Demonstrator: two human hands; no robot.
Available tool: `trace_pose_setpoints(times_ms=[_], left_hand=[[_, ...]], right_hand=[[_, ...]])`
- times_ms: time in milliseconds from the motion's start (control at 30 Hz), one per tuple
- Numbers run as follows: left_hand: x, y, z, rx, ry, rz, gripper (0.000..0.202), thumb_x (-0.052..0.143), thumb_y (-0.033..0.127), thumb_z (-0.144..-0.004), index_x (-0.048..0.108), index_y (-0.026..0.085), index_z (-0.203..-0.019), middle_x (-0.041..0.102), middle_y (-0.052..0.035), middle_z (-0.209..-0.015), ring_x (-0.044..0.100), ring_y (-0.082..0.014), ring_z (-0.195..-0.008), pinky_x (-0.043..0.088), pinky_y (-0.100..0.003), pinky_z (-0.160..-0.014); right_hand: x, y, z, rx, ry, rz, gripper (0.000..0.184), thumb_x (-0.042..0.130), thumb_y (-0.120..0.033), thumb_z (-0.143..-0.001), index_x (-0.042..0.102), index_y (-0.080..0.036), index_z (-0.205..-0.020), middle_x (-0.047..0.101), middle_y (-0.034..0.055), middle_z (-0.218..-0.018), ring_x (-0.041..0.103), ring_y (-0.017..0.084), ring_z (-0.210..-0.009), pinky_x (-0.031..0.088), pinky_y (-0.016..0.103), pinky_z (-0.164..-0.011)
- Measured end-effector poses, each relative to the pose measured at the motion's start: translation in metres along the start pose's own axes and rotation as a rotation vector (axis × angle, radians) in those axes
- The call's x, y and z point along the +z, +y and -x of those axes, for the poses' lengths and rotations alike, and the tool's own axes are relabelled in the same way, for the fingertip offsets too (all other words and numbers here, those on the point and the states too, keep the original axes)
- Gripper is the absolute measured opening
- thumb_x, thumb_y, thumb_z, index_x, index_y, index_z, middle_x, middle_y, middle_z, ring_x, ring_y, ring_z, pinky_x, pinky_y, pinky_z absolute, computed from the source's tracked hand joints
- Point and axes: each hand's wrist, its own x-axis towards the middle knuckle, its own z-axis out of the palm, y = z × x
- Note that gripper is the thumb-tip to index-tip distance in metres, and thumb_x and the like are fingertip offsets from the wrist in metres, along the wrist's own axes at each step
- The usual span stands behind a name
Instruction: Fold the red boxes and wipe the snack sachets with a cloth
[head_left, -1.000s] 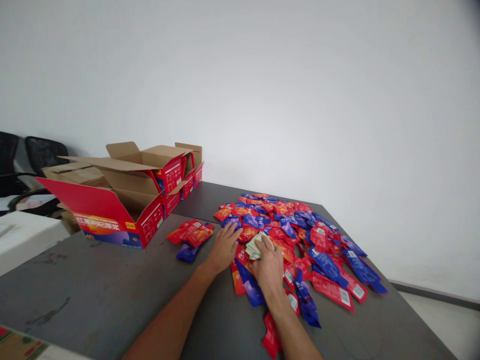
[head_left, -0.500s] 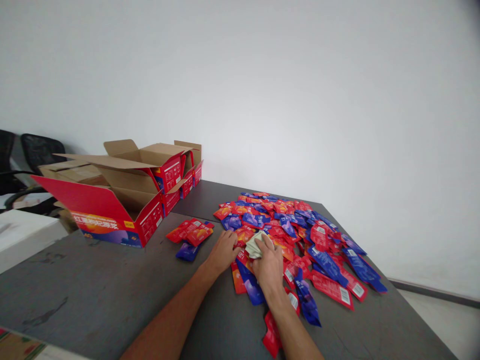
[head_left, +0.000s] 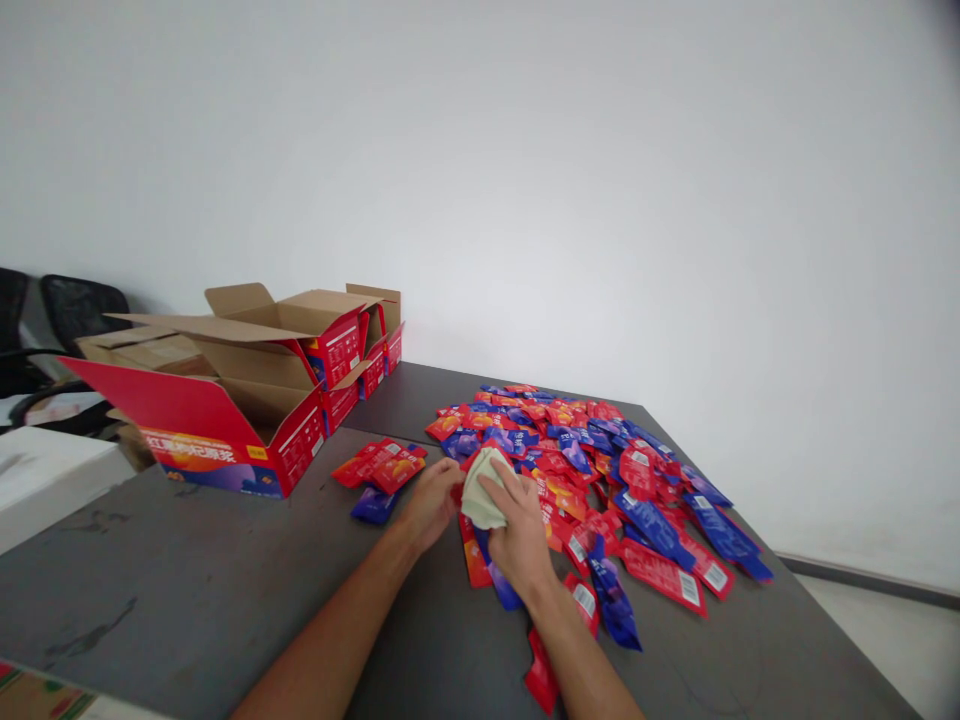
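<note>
A big heap of red and blue sachets (head_left: 600, 470) covers the right half of the dark table (head_left: 225, 590). My right hand (head_left: 517, 530) grips a crumpled pale cloth (head_left: 481, 490) just above the heap's near left edge. My left hand (head_left: 429, 503) is beside it with curled fingers touching the cloth and a red sachet (head_left: 456, 492). A small separate bunch of red sachets (head_left: 381, 464) and one blue sachet (head_left: 373, 505) lies to the left of my hands.
Several open red cardboard boxes (head_left: 247, 420) stand at the table's far left. A white box (head_left: 45, 475) sits at the left edge, black chairs (head_left: 67, 320) behind it. A white wall rises behind the table. More sachets lie under my right forearm.
My right hand has lifted the pale cloth up off the heap and toward me. My left hand drew back from the sachets and closed in beside the cloth.
</note>
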Motion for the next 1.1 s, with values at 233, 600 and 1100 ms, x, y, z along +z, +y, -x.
trace_pose_setpoints(times_ms=[233, 600, 1100], left_hand=[[0.003, 0.009, 0.006, -0.117, -0.198, 0.049, 0.048, 0.064, 0.011, -0.062, 0.071, 0.017, -0.109, 0.072, -0.0073, -0.096, 0.062, -0.0140, -0.068, 0.044, -0.024, -0.061], [0.012, 0.003, 0.013, -0.117, -0.234, 0.099, 0.059, 0.061, 0.007, -0.063, 0.067, 0.019, -0.121, 0.072, -0.0096, -0.108, 0.067, -0.0195, -0.083, 0.050, -0.029, -0.073], [-0.013, 0.003, -0.007, -0.050, 0.124, 0.176, 0.064, 0.062, 0.009, -0.074, 0.053, 0.020, -0.137, 0.074, -0.0044, -0.093, 0.067, -0.0125, -0.066, 0.051, -0.023, -0.062]], right_hand=[[0.006, -0.009, 0.000, -0.035, -0.081, 0.054, 0.076, 0.054, 0.001, -0.068, 0.059, -0.037, -0.133, 0.048, -0.0029, -0.150, 0.047, 0.027, -0.124, 0.041, 0.048, -0.104], [0.002, 0.008, 0.000, 0.063, 0.028, 0.120, 0.071, 0.050, 0.002, -0.071, 0.060, -0.029, -0.134, 0.043, 0.0020, -0.154, 0.046, 0.028, -0.122, 0.041, 0.048, -0.103], [0.012, -0.002, 0.006, 0.157, 0.124, -0.037, 0.073, 0.043, 0.006, -0.067, 0.062, -0.024, -0.131, 0.049, 0.0036, -0.149, 0.048, 0.025, -0.120, 0.043, 0.044, -0.102]])
